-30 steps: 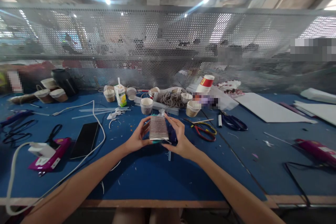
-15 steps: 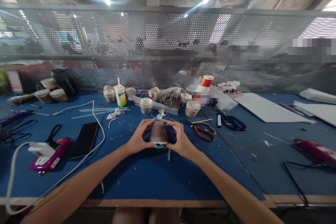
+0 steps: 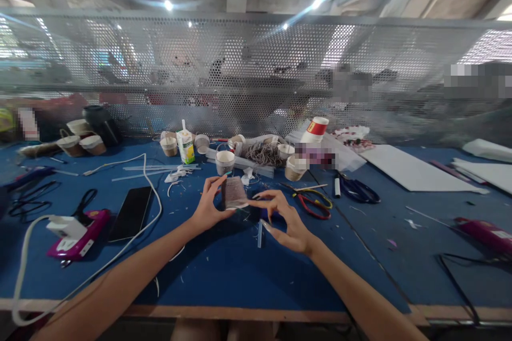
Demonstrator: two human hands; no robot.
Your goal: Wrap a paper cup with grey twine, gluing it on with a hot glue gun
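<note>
In front of me, my left hand (image 3: 211, 206) is closed around a paper cup wrapped in brown cord (image 3: 234, 193), tilted on its side above the table. My right hand (image 3: 285, 219) is open, its fingers apart. The right index finger reaches to the cup's lower right edge; whether it touches is unclear. Under the right hand lies a dark blue object (image 3: 276, 217), mostly hidden, and a clear stick (image 3: 260, 234) shows beside it.
Red-and-yellow-handled pliers (image 3: 314, 206) and dark blue scissors (image 3: 358, 189) lie to the right. Several small cups, a drink carton (image 3: 186, 145) and a heap of cord (image 3: 263, 154) stand behind. A phone (image 3: 131, 213) and a purple power strip (image 3: 80, 234) with a white cable are left.
My right hand has let go of the wrapped cup and moved down and right, fingers spreading. The cup stays in my left hand, shifted slightly left and turned.
</note>
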